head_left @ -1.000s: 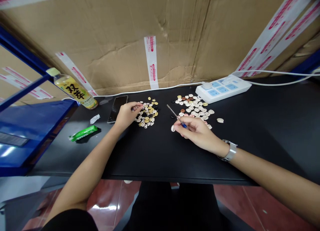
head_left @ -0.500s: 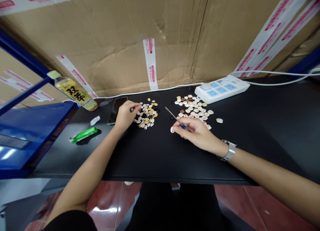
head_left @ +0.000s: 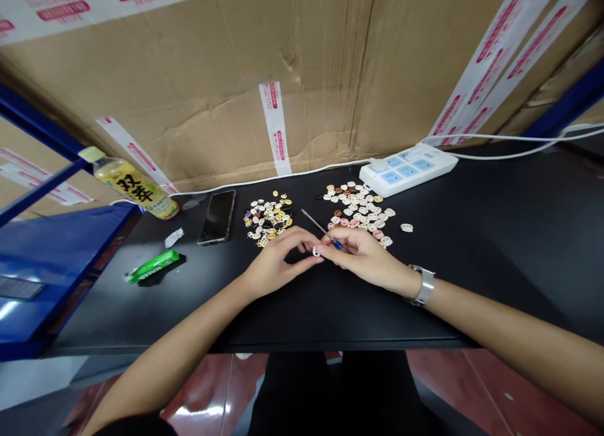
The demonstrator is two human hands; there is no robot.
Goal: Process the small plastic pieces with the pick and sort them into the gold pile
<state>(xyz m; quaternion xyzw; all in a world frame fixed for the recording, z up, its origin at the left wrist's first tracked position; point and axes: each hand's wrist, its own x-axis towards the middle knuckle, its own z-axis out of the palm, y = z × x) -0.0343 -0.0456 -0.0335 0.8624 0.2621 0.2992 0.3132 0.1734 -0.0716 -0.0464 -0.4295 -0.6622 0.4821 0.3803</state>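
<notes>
A small white piece (head_left: 316,251) is pinched between the fingertips of my right hand (head_left: 361,257), which also holds a thin screwdriver (head_left: 336,242) with a blue handle, its tip pointing up and left. My left hand (head_left: 278,263) meets it from the left, thumb and fingers curved around the white piece. Behind my left hand lies a pile of small white, yellow and black pieces (head_left: 268,219). Another pile of oval pieces (head_left: 361,206), mostly white with some pink and brown, spreads behind my right hand.
On the black table (head_left: 292,316), a phone (head_left: 218,217), a green packet (head_left: 153,266), a white scrap (head_left: 174,237) and a yellow-labelled bottle (head_left: 134,185) are at the left. A white power strip (head_left: 408,170) stands at the back right, and a lone oval piece (head_left: 406,227) lies below it.
My left hand has moved right from the left pile and now meets my right hand at the white piece. The whole phone now shows. The view has shifted slightly.
</notes>
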